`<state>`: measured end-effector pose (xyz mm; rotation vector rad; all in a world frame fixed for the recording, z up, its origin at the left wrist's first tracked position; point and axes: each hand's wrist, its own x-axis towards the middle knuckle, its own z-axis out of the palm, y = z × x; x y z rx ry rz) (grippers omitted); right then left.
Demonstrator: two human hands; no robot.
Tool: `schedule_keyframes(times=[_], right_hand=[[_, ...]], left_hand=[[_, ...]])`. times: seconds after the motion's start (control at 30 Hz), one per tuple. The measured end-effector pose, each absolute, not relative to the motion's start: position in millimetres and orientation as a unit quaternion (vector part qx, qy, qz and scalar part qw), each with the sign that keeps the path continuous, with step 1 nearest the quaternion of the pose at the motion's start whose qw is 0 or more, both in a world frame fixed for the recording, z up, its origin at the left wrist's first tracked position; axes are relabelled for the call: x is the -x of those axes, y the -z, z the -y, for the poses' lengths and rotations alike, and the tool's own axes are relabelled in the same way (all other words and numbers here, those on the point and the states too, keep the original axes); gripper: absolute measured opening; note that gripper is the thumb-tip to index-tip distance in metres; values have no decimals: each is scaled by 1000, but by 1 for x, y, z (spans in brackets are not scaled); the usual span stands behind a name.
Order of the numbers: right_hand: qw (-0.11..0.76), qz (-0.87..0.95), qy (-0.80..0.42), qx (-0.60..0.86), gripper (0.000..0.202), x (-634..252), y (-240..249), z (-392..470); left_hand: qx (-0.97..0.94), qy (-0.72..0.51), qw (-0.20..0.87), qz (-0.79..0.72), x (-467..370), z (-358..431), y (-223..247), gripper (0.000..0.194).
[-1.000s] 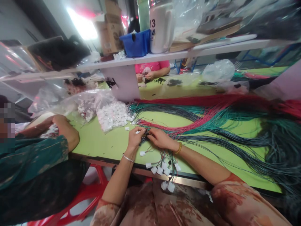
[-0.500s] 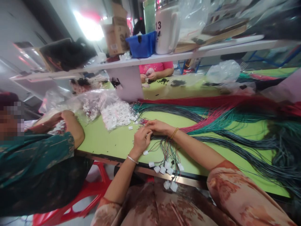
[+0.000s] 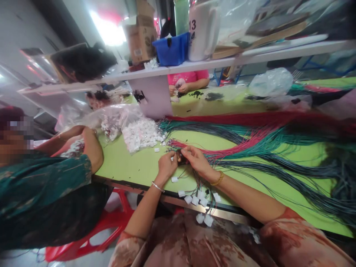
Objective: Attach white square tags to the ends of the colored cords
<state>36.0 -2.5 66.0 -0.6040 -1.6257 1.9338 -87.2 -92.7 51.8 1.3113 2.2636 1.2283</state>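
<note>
My left hand [image 3: 167, 165] is closed in a pinch at the table's near middle, with a small white piece at its fingertips. My right hand [image 3: 196, 159] is closed beside it, its fingers at a small dark object [image 3: 180, 157] between the hands; what it pinches is too small to make out. Just behind lie the metal-tipped ends of red wires [image 3: 230, 151]. Green wires [image 3: 250, 152] and dark wires [image 3: 278, 181] run off to the right. Several white connectors [image 3: 195, 200] on thin wires hang over the table's front edge, below my hands.
A bag of white connectors [image 3: 141, 134] lies behind to the left. A co-worker's arm [image 3: 93, 152] rests at the left. The shelf [image 3: 119, 76] holds a blue bin [image 3: 171, 51] and a white mug [image 3: 201, 33]. A red stool [image 3: 116, 218] stands below left.
My hands have moved apart a little, and the dark object now shows between them. The whole view has shifted slightly.
</note>
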Motion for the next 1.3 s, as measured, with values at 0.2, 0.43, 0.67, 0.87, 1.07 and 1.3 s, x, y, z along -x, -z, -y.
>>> schedule_keyframes(times=[0.2, 0.43, 0.67, 0.87, 1.07, 1.3], right_hand=[[134, 682, -673, 253, 36, -53, -43, -6], [155, 671, -680, 252, 20, -50, -39, -3], [155, 673, -648, 320, 22, -54, -37, 5], [146, 718, -589, 342, 18, -56, -38, 7], [128, 740, -599, 277, 18, -53, -35, 0], [120, 756, -583, 272, 17, -53, -37, -1]], left_hand=[[-461, -445, 254, -725, 81, 94, -58, 19], [-378, -531, 354, -670, 78, 88, -53, 30], [-392, -513, 200, -737, 64, 81, -38, 21], [-432, -478, 244, -725, 71, 78, -40, 26], [-548, -379, 311, -678, 94, 85, -59, 37], [-558, -324, 229, -729, 87, 86, -59, 17]])
